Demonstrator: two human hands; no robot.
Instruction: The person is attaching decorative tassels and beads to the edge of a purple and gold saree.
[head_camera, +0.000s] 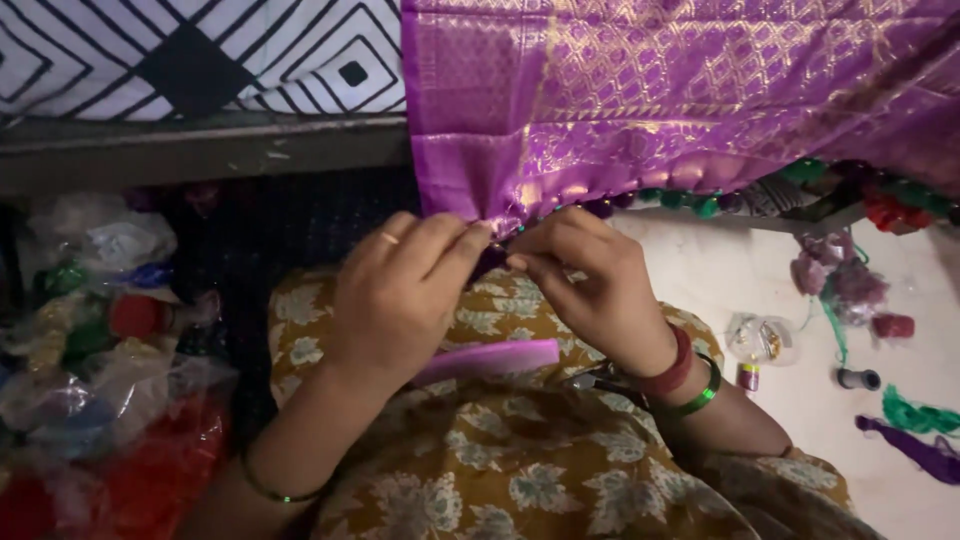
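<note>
Where the floor darkens at my left, I see a heap of clear plastic bags (95, 380) stuffed with red, green and blue material, too blurred for me to tell just what. On the pale floor at my right lies a small clear plastic pouch (762, 337) with something round and golden inside, a little spool (748, 376) just beside it, and a dark spool (858, 378) farther right, near loose green and purple threads (915, 430).

Hanging from the edge above is the purple silk cloth with woven gold diamond pattern (680, 90), its lower border strung with a row of green and dark purple tassel balls (700, 203). Both my hands meet at the cloth's lower left corner, above my lap in its mustard floral dress (500, 470).

My left hand (400, 295) shows its back, wrist bent upward, a ring on one finger and a thin bangle at the forearm; its thumb and fingers pinch the cloth's hem. My right hand (590, 285) faces it, wearing red and green bangles (685, 380), fingers curled in and pinched on a dark bit at the same hem, touching the left fingertips. What exactly that bit is I cannot tell. A pink plastic comb (495, 358) lies across my lap under the hands.
</note>
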